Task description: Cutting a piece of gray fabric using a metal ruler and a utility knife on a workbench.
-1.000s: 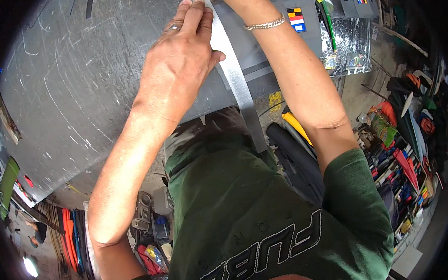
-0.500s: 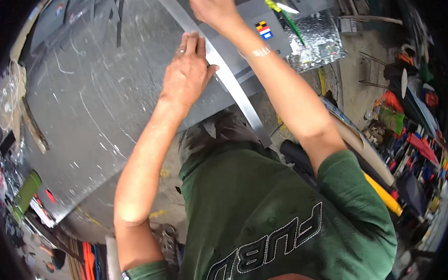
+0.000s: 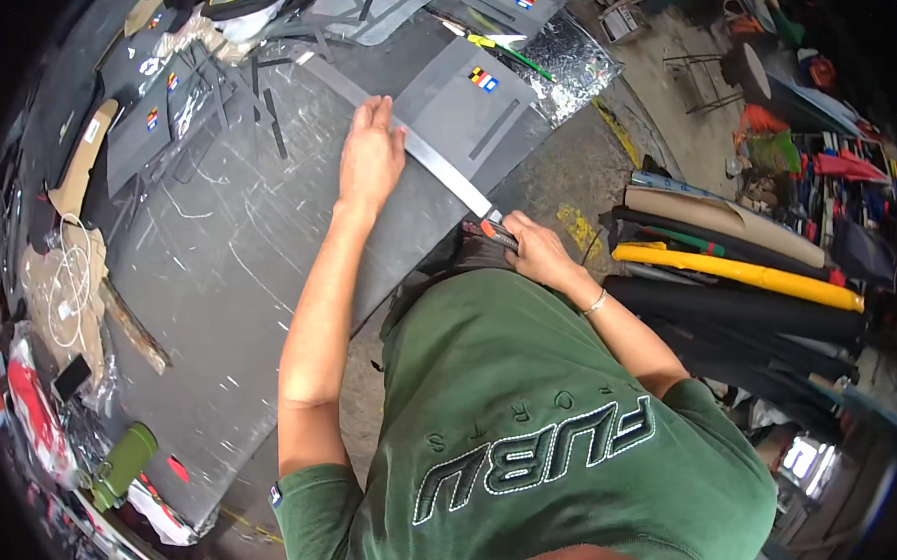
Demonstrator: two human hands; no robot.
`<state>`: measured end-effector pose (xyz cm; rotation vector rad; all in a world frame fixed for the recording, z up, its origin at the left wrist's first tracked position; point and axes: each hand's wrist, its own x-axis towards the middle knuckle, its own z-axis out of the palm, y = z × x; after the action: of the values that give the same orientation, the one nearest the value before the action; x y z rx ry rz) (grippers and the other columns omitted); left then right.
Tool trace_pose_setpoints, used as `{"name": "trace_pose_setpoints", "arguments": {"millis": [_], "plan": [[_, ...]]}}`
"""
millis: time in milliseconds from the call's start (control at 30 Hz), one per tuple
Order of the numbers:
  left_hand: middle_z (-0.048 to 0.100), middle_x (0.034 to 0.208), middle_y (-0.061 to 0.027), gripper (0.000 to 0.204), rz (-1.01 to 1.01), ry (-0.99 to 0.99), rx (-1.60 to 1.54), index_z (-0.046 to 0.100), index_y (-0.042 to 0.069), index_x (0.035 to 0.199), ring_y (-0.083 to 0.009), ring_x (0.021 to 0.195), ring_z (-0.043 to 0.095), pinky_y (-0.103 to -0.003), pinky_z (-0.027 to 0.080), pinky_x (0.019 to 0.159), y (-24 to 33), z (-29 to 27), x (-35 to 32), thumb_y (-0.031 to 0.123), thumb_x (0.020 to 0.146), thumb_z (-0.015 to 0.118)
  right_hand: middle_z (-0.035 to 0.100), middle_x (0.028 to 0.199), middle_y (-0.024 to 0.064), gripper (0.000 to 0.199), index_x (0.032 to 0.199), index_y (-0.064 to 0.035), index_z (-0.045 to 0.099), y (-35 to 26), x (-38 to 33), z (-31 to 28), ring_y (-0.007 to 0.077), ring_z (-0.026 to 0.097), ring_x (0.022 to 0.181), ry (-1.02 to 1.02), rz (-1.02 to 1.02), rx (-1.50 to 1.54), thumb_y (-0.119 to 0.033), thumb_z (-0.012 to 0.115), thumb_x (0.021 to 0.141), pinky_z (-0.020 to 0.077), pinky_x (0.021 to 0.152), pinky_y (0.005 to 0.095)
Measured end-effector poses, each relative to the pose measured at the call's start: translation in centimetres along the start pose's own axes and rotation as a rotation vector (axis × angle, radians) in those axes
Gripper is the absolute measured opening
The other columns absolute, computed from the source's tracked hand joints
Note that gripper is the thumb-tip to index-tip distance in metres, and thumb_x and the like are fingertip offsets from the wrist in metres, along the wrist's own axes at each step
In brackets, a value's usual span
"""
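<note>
A long steel straightedge (image 3: 451, 181) runs slantwise across the dark worktable (image 3: 227, 260), its near end at the table's front edge. My left hand (image 3: 371, 155) lies on it, fingers stretched forward and thumb apart, pressing from above. Beyond the straightedge, a grey sheet (image 3: 447, 88) bears a small multicoloured patch (image 3: 482, 78). A narrow dark strip (image 3: 494, 130) rests on that sheet. At the near end of the straightedge, my right hand (image 3: 539, 251) is closed round a utility knife (image 3: 501, 236) with a dark body and an orange-red part. Its blade tip is too small to make out.
Green-handled scissors (image 3: 519, 55) lie near the far right corner by shiny foil (image 3: 569, 70). Offcut strips (image 3: 271, 118) and more grey pieces cover the table's far side. Rolls of material, one yellow (image 3: 739, 277), lie right of me. A green cylinder (image 3: 126, 459) sits at the left.
My right hand has come from the far part of the straightedge to its near end, where the knife now shows. My left hand stays on the straightedge. The whole view has shifted.
</note>
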<state>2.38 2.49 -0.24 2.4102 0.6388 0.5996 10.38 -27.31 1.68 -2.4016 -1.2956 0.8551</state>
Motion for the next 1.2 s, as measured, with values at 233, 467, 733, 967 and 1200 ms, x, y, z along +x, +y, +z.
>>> {"name": "trace_pose_setpoints", "arguments": {"millis": [233, 467, 733, 967, 1200], "plan": [[0.068, 0.118, -0.0256, 0.035, -0.03, -0.015, -0.091, 0.069, -0.003, 0.123, -0.0401, 0.115, 0.065, -0.043, 0.052, 0.101, -2.3, -1.3, 4.3, 0.011, 0.091, 0.071, 0.058, 0.111, 0.0136, 0.031, 0.106, -0.0058, 0.058, -6.4, 4.7, 2.0, 0.0364, 0.062, 0.103, 0.036, -0.268, -0.086, -0.015, 0.076, 0.082, 0.0543, 0.087, 0.0457], [0.064, 0.125, -0.0306, 0.062, -0.212, -0.494, 0.2, 0.066, -0.005, 0.123, -0.0401, 0.119, 0.066, -0.045, 0.055, 0.1, -1.8, 1.1, 9.0, 0.027, 0.075, 0.091, 0.057, 0.122, 0.0113, 0.037, 0.11, -0.0057, 0.063, -12.9, 11.5, 3.5, 0.0349, 0.056, 0.113, 0.165, -0.491, -0.218, -0.023, 0.078, 0.082, 0.0558, 0.091, 0.0438], [0.068, 0.116, -0.0313, 0.072, -0.183, -0.366, 0.28, 0.061, -0.007, 0.121, -0.043, 0.116, 0.065, -0.047, 0.054, 0.1, -2.4, 3.0, 6.9, 0.027, 0.068, 0.094, 0.065, 0.1, 0.0095, 0.016, 0.089, -0.0045, 0.072, -6.1, 14.8, -0.5, 0.0299, 0.061, 0.105, 0.226, -0.703, 0.066, -0.02, 0.069, 0.091, 0.0523, 0.092, 0.0442], [0.054, 0.138, -0.0313, 0.085, -0.646, 0.053, -0.147, 0.049, -0.009, 0.143, -0.0393, 0.121, 0.062, -0.043, 0.056, 0.093, 3.3, 2.1, 3.0, 0.03, 0.079, 0.089, 0.068, 0.101, 0.0107, 0.014, 0.101, -0.0038, 0.073, 3.3, 21.9, -7.3, 0.0267, 0.069, 0.091, 0.298, -0.533, 0.294, -0.014, 0.071, 0.092, 0.0567, 0.083, 0.0375], [0.059, 0.128, -0.0185, 0.085, -1.054, 0.257, -0.728, 0.039, -0.016, 0.145, -0.0209, 0.1, 0.063, -0.029, 0.054, 0.078, 3.3, 4.4, 3.2, 0.029, 0.088, 0.084, 0.068, 0.108, 0.013, 0.021, 0.109, -0.0037, 0.072, 3.1, 23.6, -7.5, 0.0261, 0.071, 0.091, 0.095, -0.485, 0.38, -0.014, 0.072, 0.091, 0.0579, 0.084, 0.0372]]}}
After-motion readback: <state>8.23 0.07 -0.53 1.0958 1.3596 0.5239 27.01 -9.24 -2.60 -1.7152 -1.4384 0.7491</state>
